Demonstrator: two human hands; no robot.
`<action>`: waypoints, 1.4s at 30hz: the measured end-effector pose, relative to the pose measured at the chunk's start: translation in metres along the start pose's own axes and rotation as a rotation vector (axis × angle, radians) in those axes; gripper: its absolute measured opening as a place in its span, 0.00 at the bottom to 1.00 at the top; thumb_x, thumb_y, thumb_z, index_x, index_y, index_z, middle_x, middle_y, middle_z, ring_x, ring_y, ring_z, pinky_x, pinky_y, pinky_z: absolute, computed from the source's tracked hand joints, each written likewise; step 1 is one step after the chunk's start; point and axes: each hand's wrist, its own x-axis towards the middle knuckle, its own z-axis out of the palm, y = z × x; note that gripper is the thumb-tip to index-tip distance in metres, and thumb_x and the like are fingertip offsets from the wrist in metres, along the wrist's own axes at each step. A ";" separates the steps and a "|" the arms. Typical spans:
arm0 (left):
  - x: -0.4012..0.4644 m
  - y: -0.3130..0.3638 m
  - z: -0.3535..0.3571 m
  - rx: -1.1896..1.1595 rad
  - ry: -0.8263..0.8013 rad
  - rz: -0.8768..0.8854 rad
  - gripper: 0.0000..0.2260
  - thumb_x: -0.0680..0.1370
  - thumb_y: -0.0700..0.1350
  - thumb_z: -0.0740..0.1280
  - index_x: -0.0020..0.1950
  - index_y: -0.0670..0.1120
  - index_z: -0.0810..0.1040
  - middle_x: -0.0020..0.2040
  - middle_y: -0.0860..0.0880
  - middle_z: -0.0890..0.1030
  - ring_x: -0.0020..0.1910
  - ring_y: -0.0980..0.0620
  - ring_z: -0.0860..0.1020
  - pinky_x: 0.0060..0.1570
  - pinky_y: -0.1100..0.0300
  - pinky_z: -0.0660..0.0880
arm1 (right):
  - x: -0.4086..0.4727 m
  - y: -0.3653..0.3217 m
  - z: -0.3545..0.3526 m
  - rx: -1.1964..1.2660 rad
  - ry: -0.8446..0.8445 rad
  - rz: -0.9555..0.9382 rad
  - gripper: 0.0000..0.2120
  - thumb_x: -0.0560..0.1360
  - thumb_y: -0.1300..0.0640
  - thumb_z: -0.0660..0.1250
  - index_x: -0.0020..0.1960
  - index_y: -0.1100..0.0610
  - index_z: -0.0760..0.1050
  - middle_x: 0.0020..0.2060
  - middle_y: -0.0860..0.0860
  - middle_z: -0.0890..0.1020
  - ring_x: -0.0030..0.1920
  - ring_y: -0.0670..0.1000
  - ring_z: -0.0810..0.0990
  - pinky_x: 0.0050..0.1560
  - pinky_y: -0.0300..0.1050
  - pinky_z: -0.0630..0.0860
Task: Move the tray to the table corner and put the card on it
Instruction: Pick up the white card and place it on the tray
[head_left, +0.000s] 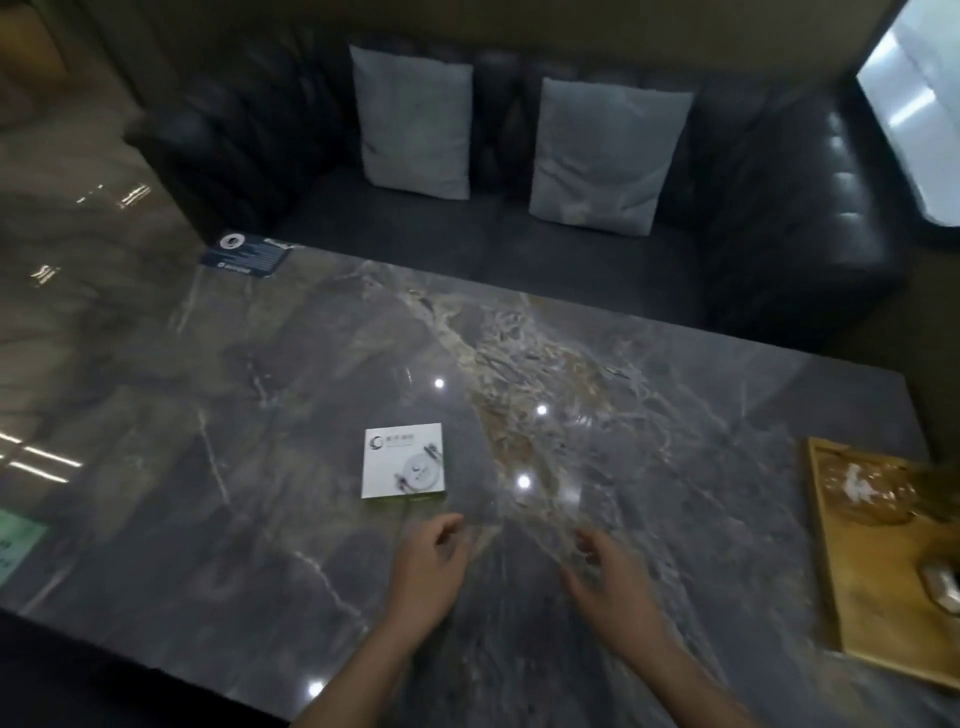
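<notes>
Black leather sofa (753, 208) with two grey cushions (415, 124) behind marble table (260, 415).

Print in view, none of it legible

The white card (404, 460) on the desk (623, 415) bears a round logo and a short line of characters, too blurred to read. The dark placard (245, 254) at the desk's far left corner shows a white circular emblem and blurred lines. The green sign (15, 545) at the left edge is unreadable.

Lounge or restaurant booth, prob. – dark tufted leather sofa (519, 171) w/ two grey cushions (415, 122), polished marble table (260, 415), printed sign card (247, 254) at its far corner.
</notes>
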 end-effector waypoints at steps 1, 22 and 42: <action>0.002 -0.005 -0.007 -0.012 0.011 -0.019 0.11 0.75 0.43 0.71 0.58 0.46 0.83 0.54 0.49 0.85 0.52 0.54 0.81 0.57 0.56 0.77 | 0.002 -0.006 0.006 0.005 -0.017 0.010 0.18 0.70 0.60 0.74 0.59 0.59 0.79 0.51 0.53 0.84 0.51 0.51 0.82 0.52 0.40 0.74; 0.071 -0.065 -0.097 -0.041 0.074 -0.056 0.37 0.67 0.49 0.80 0.73 0.47 0.69 0.67 0.49 0.76 0.61 0.52 0.77 0.60 0.54 0.75 | 0.073 -0.099 0.103 0.021 -0.217 0.040 0.38 0.69 0.53 0.73 0.75 0.56 0.61 0.65 0.54 0.77 0.62 0.53 0.78 0.59 0.43 0.73; 0.095 -0.060 -0.096 -0.066 -0.047 0.019 0.33 0.64 0.51 0.79 0.68 0.53 0.75 0.60 0.51 0.78 0.56 0.56 0.79 0.54 0.61 0.76 | 0.096 -0.118 0.116 0.038 -0.197 -0.059 0.14 0.68 0.57 0.69 0.51 0.43 0.75 0.44 0.36 0.78 0.40 0.26 0.74 0.38 0.19 0.69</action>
